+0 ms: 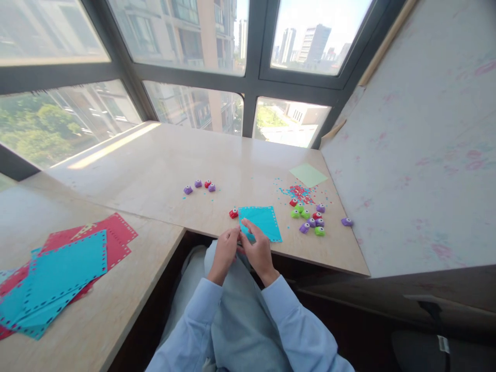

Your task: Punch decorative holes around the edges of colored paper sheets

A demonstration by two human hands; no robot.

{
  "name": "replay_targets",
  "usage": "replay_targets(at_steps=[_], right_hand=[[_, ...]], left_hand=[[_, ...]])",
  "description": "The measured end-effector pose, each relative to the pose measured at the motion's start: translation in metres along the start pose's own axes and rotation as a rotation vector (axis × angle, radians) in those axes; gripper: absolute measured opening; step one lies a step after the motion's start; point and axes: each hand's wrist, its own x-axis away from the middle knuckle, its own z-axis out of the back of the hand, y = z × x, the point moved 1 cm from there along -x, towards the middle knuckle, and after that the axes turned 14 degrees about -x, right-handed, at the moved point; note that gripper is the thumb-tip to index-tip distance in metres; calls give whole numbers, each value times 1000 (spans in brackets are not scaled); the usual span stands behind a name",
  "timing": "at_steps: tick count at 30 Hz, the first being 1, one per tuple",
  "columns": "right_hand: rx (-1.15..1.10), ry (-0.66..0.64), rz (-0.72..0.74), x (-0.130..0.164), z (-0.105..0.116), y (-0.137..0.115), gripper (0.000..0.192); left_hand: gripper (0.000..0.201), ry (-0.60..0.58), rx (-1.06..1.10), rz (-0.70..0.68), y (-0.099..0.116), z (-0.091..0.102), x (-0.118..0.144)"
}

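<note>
Both hands meet at the near edge of the table [155, 170]: the right hand [259, 251] pinches the near corner of a turquoise punched sheet [260, 221] lying flat there, while the left hand [225, 251] is curled beside it, its grip not discernible. One red punch [233, 213] sits just left of the sheet; a cluster of green, purple and red punches [311, 219] lies to its right.

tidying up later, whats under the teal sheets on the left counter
Red sheets with punched edges stick out from under the teal sheets at the top and right. How many red sheets there are, and anything else beneath, is covered.
</note>
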Motion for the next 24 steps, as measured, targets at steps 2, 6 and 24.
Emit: replay_targets(at_steps=[2, 6, 24], right_hand=[[-146, 4, -60, -3, 3, -5, 35], [-246, 72, -115, -26, 15, -5, 32], [670, -608, -64, -118, -23, -2, 6]], left_hand=[[34, -43, 68, 70, 4, 3, -3], [44, -33, 69, 149, 10, 7, -4], [32, 29, -168, 70, 6, -7, -1]])
